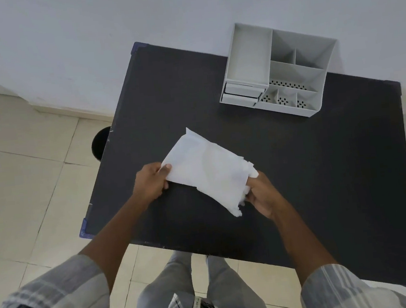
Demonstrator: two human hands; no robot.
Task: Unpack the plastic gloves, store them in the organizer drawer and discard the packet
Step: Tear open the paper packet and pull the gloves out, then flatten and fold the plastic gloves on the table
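White plastic: the packet (206, 171) of gloves, centre of the frame, held just above or on the black table (322, 167); I cannot tell which.

Left hand (150, 183): I see it at the packet's left end, thumb on top and fingers (165, 185) curled under, pinched shut on that corner.

Right hand (262, 192): at the packet's lower right end, where the edge looks torn and ragged. Its fingers are tucked into or against the opening, closed on the white material there. Whether they hold the packet wall or the gloves inside, I cannot tell.

Grey organizer (278, 72): upper right of the frame, against the wall, well apart from both hands. Its small drawer (241, 95) sits at the lower left front, and looks slightly pulled out, though I am not certain.

Dark round bin (99, 145): left of centre, on the floor beside the table's left edge, partly hidden.

Step in hand, as I judge it: unpacking, with the gloves not yet drawn out.

Next move calls for: a steady left anchor while the right draws the thin stack out through the torn end without scattering it.
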